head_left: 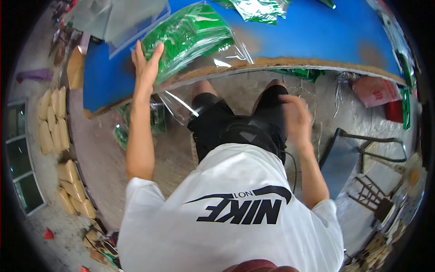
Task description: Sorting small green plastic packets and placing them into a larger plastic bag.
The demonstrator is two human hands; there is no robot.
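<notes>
At the near edge of the blue table, my left hand (147, 68) rests against the left end of a green pack in clear plastic (188, 38). Its thumb lies on the pack and its fingers are stretched apart. The pack has a shiny, wrinkled wrapping, and loose clear film (179, 106) hangs below the table edge near my left wrist. My right hand (297, 120) is off the table, over my right thigh and apart from the pack. Motion smears its fingers, so I cannot make out whether it holds anything.
The blue table (317, 36) has a worn brown front edge. Clear plastic bags (97, 20) lie at its far left, and silver-green packets (260, 9) at the back. Below right stand a blue-seated chair (340, 158) and a red-and-white bag (376, 90). Tan sacks (54, 120) are stacked at left.
</notes>
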